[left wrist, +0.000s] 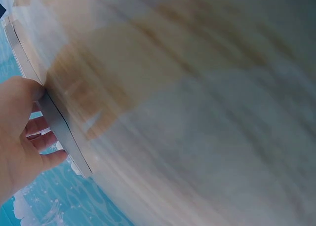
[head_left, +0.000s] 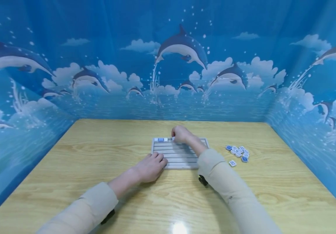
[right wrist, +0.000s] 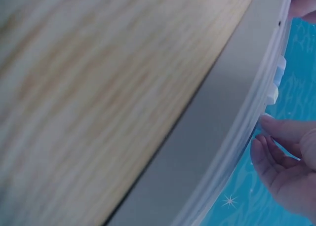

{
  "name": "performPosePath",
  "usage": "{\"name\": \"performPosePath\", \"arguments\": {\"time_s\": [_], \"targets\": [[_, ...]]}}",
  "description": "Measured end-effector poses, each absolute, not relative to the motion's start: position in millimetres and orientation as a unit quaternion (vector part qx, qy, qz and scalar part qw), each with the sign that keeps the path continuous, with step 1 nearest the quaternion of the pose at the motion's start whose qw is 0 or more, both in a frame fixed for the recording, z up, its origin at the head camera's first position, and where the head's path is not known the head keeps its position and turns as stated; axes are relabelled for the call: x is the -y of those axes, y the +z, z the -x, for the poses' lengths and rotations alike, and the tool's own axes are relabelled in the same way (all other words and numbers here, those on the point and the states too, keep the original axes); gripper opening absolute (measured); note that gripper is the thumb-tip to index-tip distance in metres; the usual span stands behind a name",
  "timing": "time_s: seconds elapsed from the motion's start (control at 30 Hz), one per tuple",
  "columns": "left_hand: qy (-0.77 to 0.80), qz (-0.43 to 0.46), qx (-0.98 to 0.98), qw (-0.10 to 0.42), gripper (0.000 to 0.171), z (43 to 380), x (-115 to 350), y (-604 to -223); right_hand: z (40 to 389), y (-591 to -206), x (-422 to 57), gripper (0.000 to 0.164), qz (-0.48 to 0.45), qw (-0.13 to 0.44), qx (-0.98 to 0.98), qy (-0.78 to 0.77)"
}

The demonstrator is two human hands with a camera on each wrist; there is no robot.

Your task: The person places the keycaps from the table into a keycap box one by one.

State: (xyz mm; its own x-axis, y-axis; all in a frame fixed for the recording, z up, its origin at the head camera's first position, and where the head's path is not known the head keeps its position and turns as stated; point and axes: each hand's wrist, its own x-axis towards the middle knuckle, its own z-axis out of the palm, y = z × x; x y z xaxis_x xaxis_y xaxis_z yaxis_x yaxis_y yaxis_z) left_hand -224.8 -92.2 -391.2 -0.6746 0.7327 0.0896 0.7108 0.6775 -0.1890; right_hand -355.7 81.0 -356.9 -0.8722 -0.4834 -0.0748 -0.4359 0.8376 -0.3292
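A grey slotted tray (head_left: 182,160) with several parallel grooves lies on the table. My left hand (head_left: 151,167) holds its near left corner, the thumb (left wrist: 35,90) against the front side and the fingers over the top. Along the far groove, at the left end, sit white and blue tiles (head_left: 161,140). Just right of them my right hand (head_left: 181,134) pinches a small white tile (head_left: 173,138) at that same groove. In the right wrist view, thumb and forefinger meet at the tray's edge, largely hiding the tile.
Right of the tray, a loose cluster of white and blue tiles (head_left: 238,154) lies on the wooden table (head_left: 97,146). One white tile (head_left: 232,163) sits a little nearer. Blue dolphin-print curtains (head_left: 168,104) close off the back and both sides.
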Motion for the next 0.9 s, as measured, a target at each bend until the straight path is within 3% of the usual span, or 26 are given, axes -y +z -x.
{"name": "performPosePath", "arguments": {"time_s": [0.9], "targets": [[0.070, 0.403, 0.907, 0.102, 0.023, 224.1, 92.5, -393.4, 354.4, -360.5, -76.6, 0.016, 0.237, 0.074, -0.961, -0.121]]}}
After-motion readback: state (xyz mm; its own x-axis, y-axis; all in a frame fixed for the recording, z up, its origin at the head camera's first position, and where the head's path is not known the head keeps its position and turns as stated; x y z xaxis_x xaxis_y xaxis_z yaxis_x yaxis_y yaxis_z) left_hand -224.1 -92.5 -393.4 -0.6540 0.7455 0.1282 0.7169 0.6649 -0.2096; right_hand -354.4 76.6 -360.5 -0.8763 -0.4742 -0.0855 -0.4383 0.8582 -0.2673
